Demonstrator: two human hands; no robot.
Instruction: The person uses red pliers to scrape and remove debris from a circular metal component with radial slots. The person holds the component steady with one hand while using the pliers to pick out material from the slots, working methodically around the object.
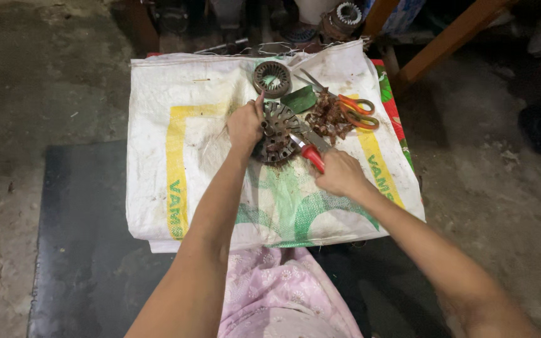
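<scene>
Your left hand (245, 125) grips the metal motor core (277, 133) on the sack (176, 150), while your right hand (339, 172) clasps a red-handled tool (312, 156) against it.

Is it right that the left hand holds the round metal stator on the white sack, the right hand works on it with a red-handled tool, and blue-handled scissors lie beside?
Not quite: the scissors have orange handles, not blue, as the head view shows. The left hand does hold the stator on the white sack, and the right hand grips the red-handled tool.
</scene>
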